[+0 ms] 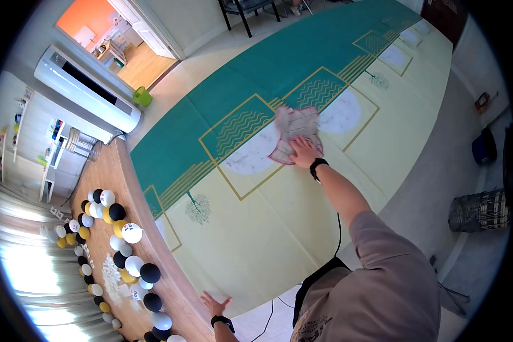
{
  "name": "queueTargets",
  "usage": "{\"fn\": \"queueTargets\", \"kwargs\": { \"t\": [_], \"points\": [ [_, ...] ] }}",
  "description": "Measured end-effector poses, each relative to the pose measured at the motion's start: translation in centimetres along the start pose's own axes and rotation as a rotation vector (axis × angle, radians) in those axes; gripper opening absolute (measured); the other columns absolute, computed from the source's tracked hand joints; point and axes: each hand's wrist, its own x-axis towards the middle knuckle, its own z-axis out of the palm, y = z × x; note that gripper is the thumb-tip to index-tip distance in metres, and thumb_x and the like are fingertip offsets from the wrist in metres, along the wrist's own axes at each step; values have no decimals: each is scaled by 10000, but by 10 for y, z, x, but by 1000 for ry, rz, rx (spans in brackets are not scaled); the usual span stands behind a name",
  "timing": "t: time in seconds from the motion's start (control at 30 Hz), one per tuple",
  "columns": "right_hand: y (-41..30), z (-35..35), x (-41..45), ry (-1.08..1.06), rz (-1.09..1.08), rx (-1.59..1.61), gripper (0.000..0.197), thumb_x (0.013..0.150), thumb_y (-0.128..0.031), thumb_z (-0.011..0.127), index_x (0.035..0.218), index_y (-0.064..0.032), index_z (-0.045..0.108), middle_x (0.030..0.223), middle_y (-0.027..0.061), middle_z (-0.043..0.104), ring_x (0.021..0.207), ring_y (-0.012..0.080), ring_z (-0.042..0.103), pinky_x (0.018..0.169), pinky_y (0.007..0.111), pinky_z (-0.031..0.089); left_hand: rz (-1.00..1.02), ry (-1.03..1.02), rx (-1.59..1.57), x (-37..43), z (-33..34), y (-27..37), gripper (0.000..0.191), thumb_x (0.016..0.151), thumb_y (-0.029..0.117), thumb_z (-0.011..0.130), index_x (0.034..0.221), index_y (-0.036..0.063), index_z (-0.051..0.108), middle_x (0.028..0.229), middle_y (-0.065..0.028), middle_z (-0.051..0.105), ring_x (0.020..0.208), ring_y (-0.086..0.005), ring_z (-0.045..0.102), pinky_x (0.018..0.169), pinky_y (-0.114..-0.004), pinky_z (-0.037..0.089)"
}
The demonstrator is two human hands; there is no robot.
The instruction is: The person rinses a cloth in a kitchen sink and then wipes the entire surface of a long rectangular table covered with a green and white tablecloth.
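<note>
A long table under a green and cream patterned tablecloth (248,231) stretches across the view. My right hand (304,151) lies with fingers spread on a pinkish-grey cloth with red edging (299,124), pressing it flat against the tablecloth near the border of green and cream. The cloth is partly creased, and its far end reaches onto the green part. At the near left corner of the table, my left hand (215,304) rests with fingers apart at the tablecloth's edge, holding nothing. Both wrists wear black bands.
Black, white and gold balloons (132,233) line a low wooden platform (154,256) on the left. Behind it stand a white floor air conditioner (87,89) and a green bin (142,96). A dark chair (248,6) is beyond the table; a wire basket (479,211) stands at right.
</note>
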Motion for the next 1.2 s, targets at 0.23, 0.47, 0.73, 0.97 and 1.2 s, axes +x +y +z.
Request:
{"fn": "queueTargets", "kwargs": {
  "t": [0.23,0.47,0.73,0.97,1.2],
  "points": [
    [-7,20,-177,60,22,-124,521,787,-279,505,1243,-45,412,1381,151,297,1300,309,223,1041,462,191,59,20,-90,-4,-7,-2,1371,454,492,824,1388,149,-118,1406,-302,-62,1304,-457,44,1060,-502,150],
    [-141,54,-355,-324,-940,255,507,741,-139,534,1238,-114,437,1366,110,337,1282,256,289,1036,420,235,-34,65,-49,20,-1,-13,1343,440,458,840,1396,234,-77,1448,-194,-42,1320,-400,81,1011,-568,237],
    [-26,27,-289,77,-405,142,467,702,-251,615,1152,-182,511,1278,57,438,1222,241,362,981,476,270,102,218,36,-28,21,11,1005,668,462,693,1406,146,88,1462,-158,-19,1335,-353,78,930,-663,229],
    [55,-14,-317,267,120,-83,409,797,-181,507,1203,-144,474,1277,111,449,1162,288,411,879,446,362,306,163,-147,-83,53,30,856,786,433,573,1409,116,79,1459,-180,-19,1348,-329,34,983,-600,175],
    [55,-30,-348,-31,3,279,176,670,-144,633,813,-42,642,864,160,628,746,271,584,630,326,449,95,158,-181,-67,62,57,891,782,508,545,1412,137,36,1456,-181,-72,1346,-342,-47,988,-619,102]
  ]
}}
